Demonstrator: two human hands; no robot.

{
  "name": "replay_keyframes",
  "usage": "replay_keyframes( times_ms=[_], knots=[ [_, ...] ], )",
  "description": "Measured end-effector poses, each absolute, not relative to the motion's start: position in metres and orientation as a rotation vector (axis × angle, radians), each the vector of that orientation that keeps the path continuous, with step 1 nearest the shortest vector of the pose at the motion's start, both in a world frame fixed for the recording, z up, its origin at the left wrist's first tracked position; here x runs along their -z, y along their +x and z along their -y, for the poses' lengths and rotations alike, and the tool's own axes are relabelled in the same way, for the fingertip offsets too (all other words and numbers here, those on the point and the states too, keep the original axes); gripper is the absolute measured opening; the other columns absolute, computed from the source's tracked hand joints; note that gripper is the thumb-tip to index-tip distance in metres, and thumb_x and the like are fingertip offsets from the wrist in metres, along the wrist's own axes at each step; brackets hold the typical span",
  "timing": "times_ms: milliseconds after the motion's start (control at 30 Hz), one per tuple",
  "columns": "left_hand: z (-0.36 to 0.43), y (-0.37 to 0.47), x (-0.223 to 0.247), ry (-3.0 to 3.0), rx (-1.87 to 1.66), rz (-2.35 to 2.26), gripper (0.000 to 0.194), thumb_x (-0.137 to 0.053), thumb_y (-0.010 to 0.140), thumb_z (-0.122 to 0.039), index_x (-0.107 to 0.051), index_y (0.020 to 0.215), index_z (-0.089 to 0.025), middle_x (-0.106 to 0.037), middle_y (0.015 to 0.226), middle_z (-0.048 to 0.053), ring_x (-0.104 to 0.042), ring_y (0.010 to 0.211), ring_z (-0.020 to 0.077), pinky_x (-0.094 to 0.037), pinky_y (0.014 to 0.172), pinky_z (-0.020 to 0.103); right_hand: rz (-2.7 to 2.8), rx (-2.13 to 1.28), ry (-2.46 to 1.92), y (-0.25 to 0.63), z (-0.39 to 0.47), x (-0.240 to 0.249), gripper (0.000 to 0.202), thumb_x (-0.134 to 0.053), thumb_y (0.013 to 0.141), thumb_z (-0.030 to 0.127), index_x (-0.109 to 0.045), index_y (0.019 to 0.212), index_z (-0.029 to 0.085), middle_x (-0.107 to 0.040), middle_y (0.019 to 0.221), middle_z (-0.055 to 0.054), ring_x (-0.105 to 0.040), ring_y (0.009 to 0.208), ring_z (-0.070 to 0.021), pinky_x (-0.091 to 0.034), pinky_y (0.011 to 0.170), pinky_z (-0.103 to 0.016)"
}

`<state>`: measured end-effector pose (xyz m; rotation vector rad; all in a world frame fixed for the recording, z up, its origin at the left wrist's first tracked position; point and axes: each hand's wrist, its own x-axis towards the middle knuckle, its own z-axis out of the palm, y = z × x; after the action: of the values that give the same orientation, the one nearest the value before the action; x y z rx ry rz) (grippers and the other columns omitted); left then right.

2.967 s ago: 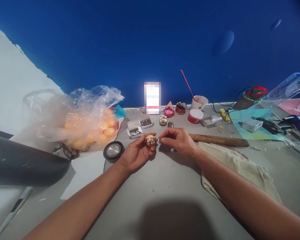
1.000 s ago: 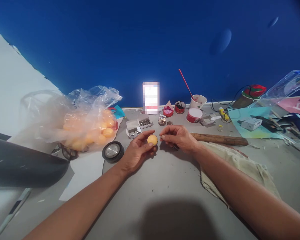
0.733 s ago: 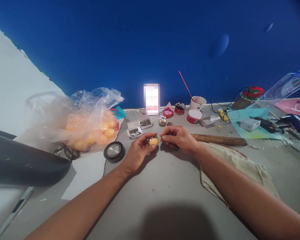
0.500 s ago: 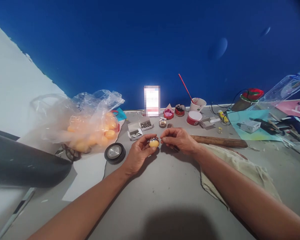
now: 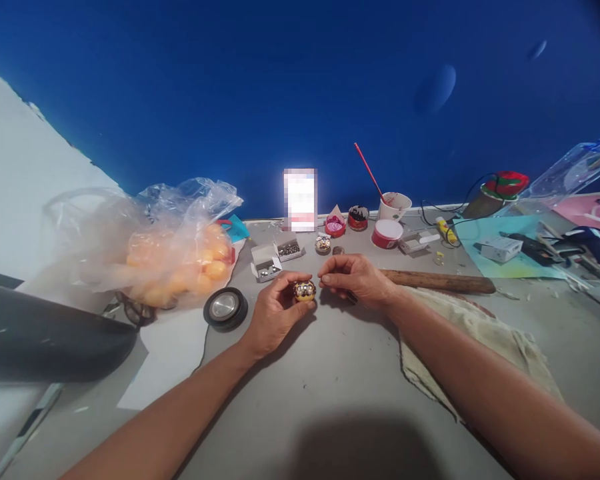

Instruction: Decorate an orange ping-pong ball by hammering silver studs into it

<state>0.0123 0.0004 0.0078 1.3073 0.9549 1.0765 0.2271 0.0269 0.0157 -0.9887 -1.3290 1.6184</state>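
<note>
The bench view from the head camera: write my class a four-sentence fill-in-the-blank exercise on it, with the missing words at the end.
1. The left hand holds a studded ball whose bare part is ____.
2. The thin stick standing in the white cup is ____.
3. In the picture, the wooden rod extends to the ____ of the right hand.
4. The wall behind is ____.

Missing words: yellow; red; right; blue.
</note>
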Motion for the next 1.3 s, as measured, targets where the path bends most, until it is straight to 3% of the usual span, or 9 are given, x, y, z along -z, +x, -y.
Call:
replay_keyframes(
  times_ms=[67, 200, 400, 500, 633, 767, 900, 1067, 1300],
  knots=[
    [0.001, 0.012, -0.008, 1.328, -1.105, -0.958, 0.039, -0.091, 0.07, -0.018, -0.078, 0.106, -0.019, -0.07, 0.103, 0.005, -0.064, 0.087, 0.0169, -0.054, 0.078, 0.027, 1.326, -1.622, -0.977, 0.226, -0.027, -0.017, 0.03, -0.087, 0.072, 0.041, -0.074, 0.085, 0.017, -0.072, 0.077, -0.002, -0.052, 0.055, -0.0081, -0.037, 0.046, -0.02],
    [0.002, 0.012, -0.01, 1.231, -1.083, -0.94, 0.055, -0.091, 0.07, -0.017, -0.072, 0.121, -0.022, -0.069, 0.108, 0.004, -0.066, 0.086, 0.016, -0.055, 0.08, 0.028, 1.335, -1.632, -0.982, 0.227, -0.028, -0.017, 0.032, -0.087, 0.071, 0.042, -0.074, 0.085, 0.017, -0.071, 0.073, -0.002, -0.051, 0.053, -0.0076, -0.036, 0.045, -0.02],
    [0.002, 0.011, -0.013, 1.242, -1.021, -0.925, 0.039, -0.089, 0.074, -0.021, -0.075, 0.111, -0.019, -0.072, 0.096, 0.004, -0.064, 0.084, 0.0162, -0.054, 0.077, 0.027, 1.355, -1.644, -0.96, 0.229, -0.029, -0.015, 0.03, -0.087, 0.073, 0.041, -0.074, 0.085, 0.017, -0.071, 0.075, -0.002, -0.052, 0.055, -0.0077, -0.038, 0.046, -0.02],
    [0.0, 0.01, -0.014, 1.202, -1.018, -0.918, 0.039, -0.087, 0.078, -0.027, -0.075, 0.114, -0.02, -0.075, 0.107, 0.007, -0.067, 0.091, 0.0184, -0.055, 0.08, 0.028, 1.343, -1.654, -0.971, 0.229, -0.029, -0.015, 0.032, -0.087, 0.073, 0.043, -0.074, 0.085, 0.017, -0.07, 0.074, -0.002, -0.051, 0.053, -0.0074, -0.036, 0.045, -0.02],
    [-0.002, 0.011, -0.014, 1.151, -1.051, -0.883, 0.052, -0.09, 0.074, -0.023, -0.072, 0.123, -0.022, -0.074, 0.126, 0.009, -0.068, 0.108, 0.0219, -0.055, 0.088, 0.03, 1.345, -1.658, -0.964, 0.228, -0.029, -0.018, 0.034, -0.088, 0.071, 0.044, -0.074, 0.085, 0.017, -0.068, 0.07, 0.0, -0.05, 0.052, -0.0075, -0.036, 0.045, -0.021],
    [-0.002, 0.012, -0.013, 1.174, -1.03, -0.901, 0.042, -0.09, 0.073, -0.02, -0.076, 0.113, -0.019, -0.076, 0.113, 0.008, -0.069, 0.095, 0.0193, -0.056, 0.082, 0.029, 1.352, -1.661, -0.949, 0.228, -0.029, -0.018, 0.035, -0.089, 0.071, 0.045, -0.074, 0.084, 0.016, -0.064, 0.064, 0.001, -0.05, 0.052, -0.0078, -0.036, 0.046, -0.021],
    [-0.002, 0.011, -0.011, 1.103, -0.997, -0.871, 0.045, -0.09, 0.073, -0.022, -0.074, 0.115, -0.019, -0.077, 0.102, 0.006, -0.072, 0.085, 0.0198, -0.058, 0.078, 0.032, 1.371, -1.657, -0.957, 0.23, -0.029, -0.014, 0.034, -0.088, 0.074, 0.045, -0.074, 0.088, 0.017, -0.063, 0.062, 0.003, -0.049, 0.05, -0.0074, -0.034, 0.045, -0.021],
    [-0.005, 0.01, -0.007, 1.111, -1.003, -0.897, 0.043, -0.089, 0.077, -0.033, -0.076, 0.115, -0.02, -0.078, 0.102, 0.007, -0.071, 0.086, 0.0185, -0.057, 0.079, 0.031, 1.389, -1.654, -0.932, 0.229, -0.028, -0.015, 0.032, -0.088, 0.074, 0.044, -0.075, 0.087, 0.018, -0.067, 0.07, 0.0, -0.052, 0.055, -0.0084, -0.038, 0.048, -0.021],
    [-0.002, 0.013, -0.008, 1.186, -1.056, -0.955, 0.043, -0.09, 0.075, -0.03, -0.075, 0.114, -0.02, -0.078, 0.097, 0.004, -0.069, 0.088, 0.018, -0.056, 0.081, 0.03, 1.39, -1.652, -1.009, 0.224, -0.019, -0.029, 0.032, -0.087, 0.074, 0.044, -0.074, 0.086, 0.017, -0.058, 0.058, 0.005, -0.045, 0.05, -0.0072, -0.03, 0.045, -0.021]
  ],
)
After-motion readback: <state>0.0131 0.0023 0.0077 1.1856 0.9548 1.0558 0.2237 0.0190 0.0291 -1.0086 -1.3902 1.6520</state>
